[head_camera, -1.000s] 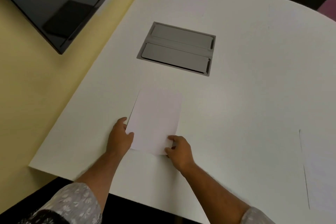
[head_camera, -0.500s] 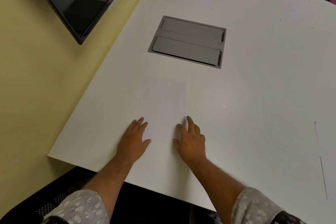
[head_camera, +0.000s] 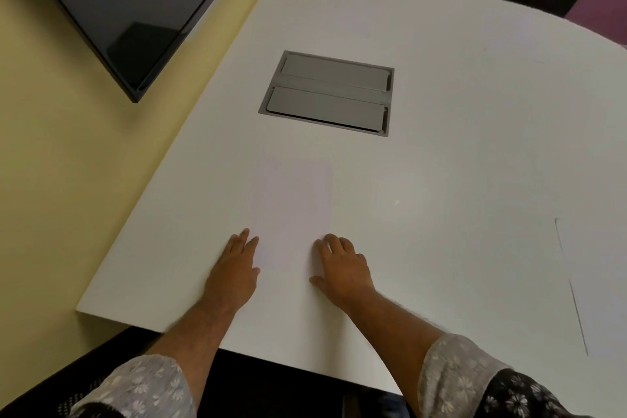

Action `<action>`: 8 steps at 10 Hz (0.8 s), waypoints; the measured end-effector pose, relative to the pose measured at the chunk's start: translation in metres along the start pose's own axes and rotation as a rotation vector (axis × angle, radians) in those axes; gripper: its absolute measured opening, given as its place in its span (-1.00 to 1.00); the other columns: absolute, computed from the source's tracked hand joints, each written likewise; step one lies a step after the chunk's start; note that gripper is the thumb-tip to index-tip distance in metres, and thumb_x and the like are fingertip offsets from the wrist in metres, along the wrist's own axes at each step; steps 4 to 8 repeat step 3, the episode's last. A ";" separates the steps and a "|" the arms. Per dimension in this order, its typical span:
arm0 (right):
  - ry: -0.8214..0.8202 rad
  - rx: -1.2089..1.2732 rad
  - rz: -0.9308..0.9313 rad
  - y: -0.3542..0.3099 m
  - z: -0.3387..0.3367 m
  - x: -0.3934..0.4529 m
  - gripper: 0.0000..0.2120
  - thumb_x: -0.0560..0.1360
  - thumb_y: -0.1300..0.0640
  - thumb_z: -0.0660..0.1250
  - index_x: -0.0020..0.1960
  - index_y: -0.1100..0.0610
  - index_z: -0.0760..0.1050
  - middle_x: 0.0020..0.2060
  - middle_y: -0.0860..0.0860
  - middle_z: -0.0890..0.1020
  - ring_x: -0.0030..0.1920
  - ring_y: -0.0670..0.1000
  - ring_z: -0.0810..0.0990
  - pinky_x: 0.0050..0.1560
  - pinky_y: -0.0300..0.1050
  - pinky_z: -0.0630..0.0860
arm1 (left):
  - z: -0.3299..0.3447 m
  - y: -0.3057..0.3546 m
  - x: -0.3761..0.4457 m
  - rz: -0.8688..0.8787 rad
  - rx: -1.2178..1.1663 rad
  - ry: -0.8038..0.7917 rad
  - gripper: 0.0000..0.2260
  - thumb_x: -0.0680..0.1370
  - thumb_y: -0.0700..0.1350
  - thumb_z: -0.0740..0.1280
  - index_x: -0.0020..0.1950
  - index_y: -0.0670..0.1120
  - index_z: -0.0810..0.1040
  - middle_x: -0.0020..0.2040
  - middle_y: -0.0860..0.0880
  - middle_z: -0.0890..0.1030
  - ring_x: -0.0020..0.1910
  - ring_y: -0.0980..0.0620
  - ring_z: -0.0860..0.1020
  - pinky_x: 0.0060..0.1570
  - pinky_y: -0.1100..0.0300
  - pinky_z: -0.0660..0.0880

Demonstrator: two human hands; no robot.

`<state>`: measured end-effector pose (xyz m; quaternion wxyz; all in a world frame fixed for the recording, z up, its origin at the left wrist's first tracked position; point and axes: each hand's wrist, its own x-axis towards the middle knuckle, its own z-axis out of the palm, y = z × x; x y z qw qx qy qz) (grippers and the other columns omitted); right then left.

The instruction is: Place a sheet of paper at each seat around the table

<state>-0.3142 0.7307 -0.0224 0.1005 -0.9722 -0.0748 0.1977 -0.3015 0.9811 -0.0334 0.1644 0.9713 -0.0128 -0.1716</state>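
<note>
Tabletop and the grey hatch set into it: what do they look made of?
Tabletop: probably matte white laminate or painted board; flat, even, glare-free. Grey hatch: looks like brushed metal, possibly plastic; two satin lids in a flush frame.

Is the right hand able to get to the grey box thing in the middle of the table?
Probably yes. The right hand lies flat by the sheet of paper, and only bare table lies between it and the grey hatch. It would likely need a stretch forward.

Matt paper sheet [head_camera: 291, 214] on smooth matt white table [head_camera: 458, 153]; brushed grey metal hatch [head_camera: 327, 93].
</note>
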 end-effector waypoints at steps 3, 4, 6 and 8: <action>0.132 0.243 0.116 0.001 -0.010 -0.035 -0.20 0.55 -0.36 0.27 0.65 -0.01 0.14 0.66 0.02 0.15 0.57 0.14 0.29 0.38 0.15 0.49 | -0.009 0.058 -0.040 0.042 -0.333 0.071 -0.47 0.66 -0.09 0.34 0.62 -0.03 0.30 0.68 0.04 0.12 0.66 0.04 0.06 0.55 0.13 0.11; 0.132 0.243 0.116 0.001 -0.010 -0.035 -0.20 0.55 -0.36 0.27 0.65 -0.01 0.14 0.66 0.02 0.15 0.57 0.14 0.29 0.38 0.15 0.49 | -0.009 0.058 -0.040 0.042 -0.333 0.071 -0.47 0.66 -0.09 0.34 0.62 -0.03 0.30 0.68 0.04 0.12 0.66 0.04 0.06 0.55 0.13 0.11; 0.132 0.243 0.116 0.001 -0.010 -0.035 -0.20 0.55 -0.36 0.27 0.65 -0.01 0.14 0.66 0.02 0.15 0.57 0.14 0.29 0.38 0.15 0.49 | -0.009 0.058 -0.040 0.042 -0.333 0.071 -0.47 0.66 -0.09 0.34 0.62 -0.03 0.30 0.68 0.04 0.12 0.66 0.04 0.06 0.55 0.13 0.11; 0.132 0.243 0.116 0.001 -0.010 -0.035 -0.20 0.55 -0.36 0.27 0.65 -0.01 0.14 0.66 0.02 0.15 0.57 0.14 0.29 0.38 0.15 0.49 | -0.009 0.058 -0.040 0.042 -0.333 0.071 -0.47 0.66 -0.09 0.34 0.62 -0.03 0.30 0.68 0.04 0.12 0.66 0.04 0.06 0.55 0.13 0.11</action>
